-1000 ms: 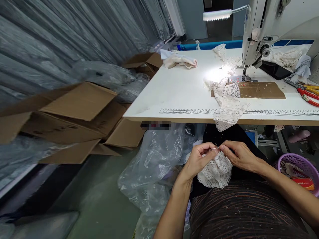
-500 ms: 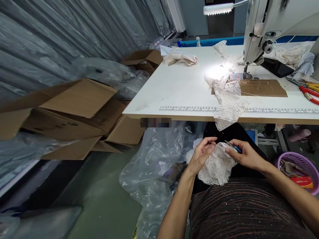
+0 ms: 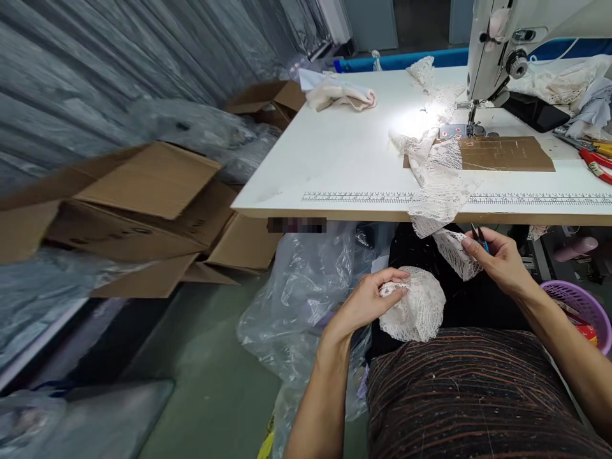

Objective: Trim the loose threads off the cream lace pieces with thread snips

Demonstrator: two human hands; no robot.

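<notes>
Over the lap, my left hand (image 3: 370, 295) is closed on a round, gathered piece of white lace (image 3: 418, 309), thumb and fingers pinching its upper left side. My right hand (image 3: 500, 258), further right and just below the table edge, keeps small blue-handled thread snips (image 3: 479, 238) in its palm, dark blades pointing up. Its thumb and forefinger also pinch a white lace strip (image 3: 456, 252). Above that, a lace length (image 3: 437, 197) runs across the table and droops over the front edge; whether both are one piece I cannot tell.
The sewing machine (image 3: 492, 64) stands on the white table (image 3: 335, 159), with a brown board (image 3: 511, 155) by its needle. Red-handled pliers (image 3: 595, 166) lie at the right. Below are a purple basket (image 3: 574, 296) and clear plastic (image 3: 306, 287). Open cardboard boxes (image 3: 148, 185) stand left.
My right hand has moved right and up, away from the gathered lace, and now pinches the hanging strip. My left hand has lowered slightly and closed on the gathered piece. The view has tilted down slightly.
</notes>
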